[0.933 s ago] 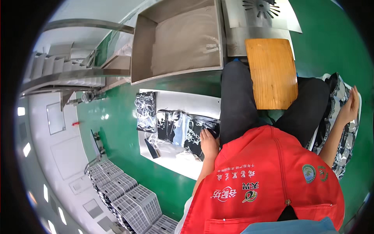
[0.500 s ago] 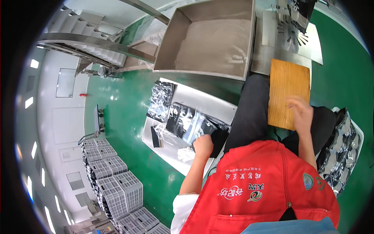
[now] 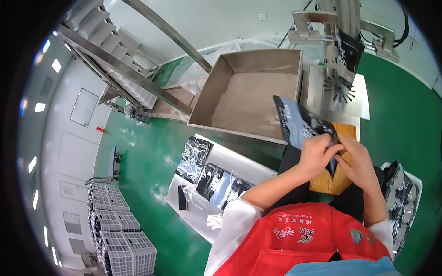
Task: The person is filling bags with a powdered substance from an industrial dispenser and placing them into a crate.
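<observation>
Both my hands hold one dark, shiny pouch [image 3: 299, 123] up in front of me. My left hand [image 3: 316, 154] grips its lower edge and my right hand [image 3: 353, 162] pinches the same edge beside it. The pouch tilts up to the left, over the near rim of a steel bin. Below my hands a wooden board [image 3: 328, 182] lies across my lap. More dark pouches [image 3: 216, 183] lie on a low white table [image 3: 239, 163] at my left.
A big steel bin [image 3: 251, 92] holding pale powder stands ahead. A metal machine [image 3: 343, 41] with a hanging dark pouch is at the upper right. Another pile of pouches [image 3: 403, 198] lies at my right. White crates [image 3: 117, 234] are stacked lower left on the green floor.
My left hand left the pouches on the white table and rose with one pouch. My right hand came off the wooden board and joined it. The camera tilted up.
</observation>
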Demonstrator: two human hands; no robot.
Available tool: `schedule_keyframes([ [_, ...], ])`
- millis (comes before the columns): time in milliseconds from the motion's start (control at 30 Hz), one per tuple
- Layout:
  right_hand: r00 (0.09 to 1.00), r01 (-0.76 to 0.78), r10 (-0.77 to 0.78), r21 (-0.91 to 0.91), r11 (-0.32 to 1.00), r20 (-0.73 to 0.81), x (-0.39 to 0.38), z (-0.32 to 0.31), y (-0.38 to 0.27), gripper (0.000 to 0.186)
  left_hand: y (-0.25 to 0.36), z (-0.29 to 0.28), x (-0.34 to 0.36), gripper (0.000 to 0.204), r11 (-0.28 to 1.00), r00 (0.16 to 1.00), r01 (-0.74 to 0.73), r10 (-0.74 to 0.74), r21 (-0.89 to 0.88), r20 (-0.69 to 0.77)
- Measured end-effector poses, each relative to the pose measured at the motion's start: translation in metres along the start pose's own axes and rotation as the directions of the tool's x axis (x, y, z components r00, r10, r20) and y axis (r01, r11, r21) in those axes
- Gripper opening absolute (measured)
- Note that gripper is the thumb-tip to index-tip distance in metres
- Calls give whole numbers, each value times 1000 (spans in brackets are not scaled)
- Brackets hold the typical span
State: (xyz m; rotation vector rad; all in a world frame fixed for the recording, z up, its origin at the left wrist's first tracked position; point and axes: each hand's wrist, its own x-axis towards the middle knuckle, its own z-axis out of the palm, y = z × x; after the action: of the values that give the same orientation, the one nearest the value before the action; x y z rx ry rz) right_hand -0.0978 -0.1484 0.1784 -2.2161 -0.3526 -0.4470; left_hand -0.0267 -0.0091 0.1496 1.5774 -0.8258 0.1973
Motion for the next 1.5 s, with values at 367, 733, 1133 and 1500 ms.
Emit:
schedule_keyframes([
  [367, 910, -409, 404, -41, 912, -93, 17, 5, 77, 12, -77, 42, 42, 14, 989, 946, -124, 91, 86, 311],
  [733, 901, -302, 224, -166, 939, -373, 29, 48, 104, 13, -71, 26, 60, 13, 873, 897, -176, -48, 454, 440],
  [1133, 814, -240, 259, 107, 965, -520, 22, 57, 91, 28, -62, 39, 29, 18, 901, 952, 193, -268, 389, 149],
  [1500, 874, -379, 404, 143, 914, -268, 18, 49, 95, 10, -78, 55, 9, 8, 846, 995, 63, -96, 529, 35],
])
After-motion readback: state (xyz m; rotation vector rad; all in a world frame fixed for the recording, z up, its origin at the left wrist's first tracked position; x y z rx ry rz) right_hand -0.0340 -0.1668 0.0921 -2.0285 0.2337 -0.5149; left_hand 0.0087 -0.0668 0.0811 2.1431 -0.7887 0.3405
